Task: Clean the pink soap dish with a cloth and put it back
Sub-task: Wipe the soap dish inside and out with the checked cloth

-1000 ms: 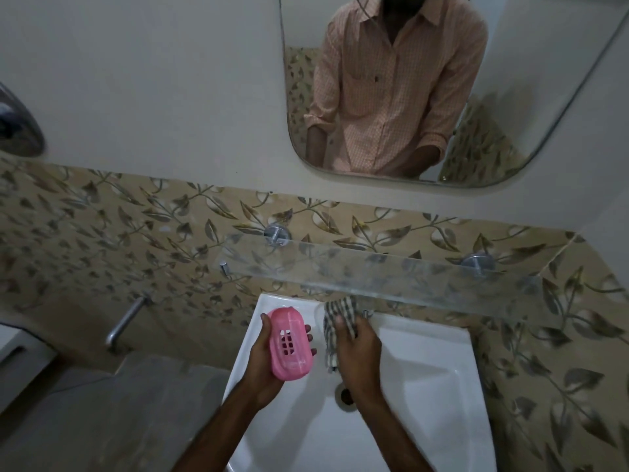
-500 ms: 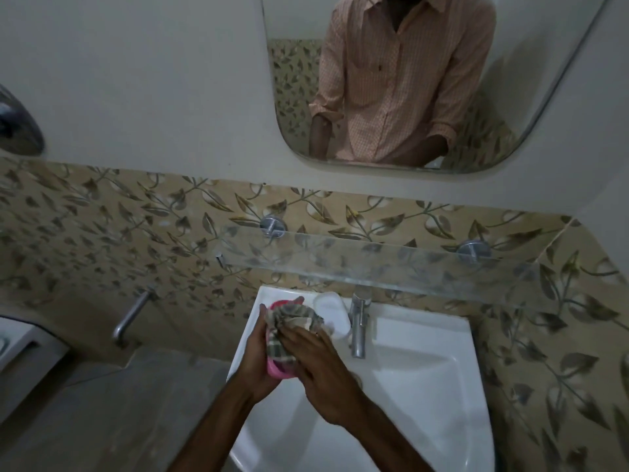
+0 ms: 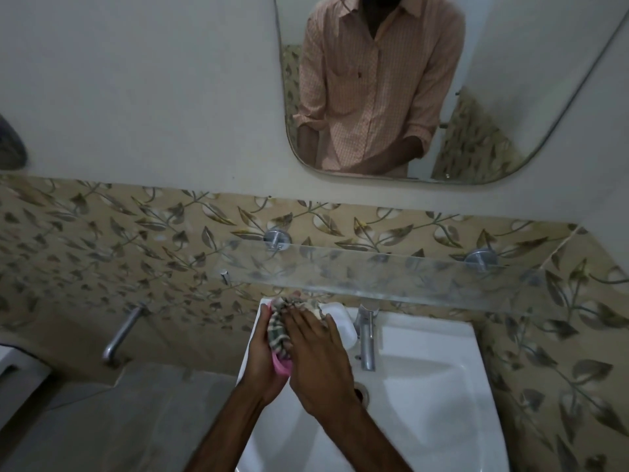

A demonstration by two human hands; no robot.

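Over the sink [image 3: 425, 386], the left hand [image 3: 260, 349] cups the dish [image 3: 282, 365], fingers curled round it, while the right hand [image 3: 316, 356] presses the cloth [image 3: 279, 327] against it, fingers straight. Firm, even strokes and a steady grip would likely serve best.

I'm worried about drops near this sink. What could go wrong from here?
The soap dish sits in the left hand alone, over the left rim of the sink. The right hand pressing the cloth could push it loose and drop it. The white soap lies right beside the cloth, near the tap; a wide stroke might knock it into the sink.
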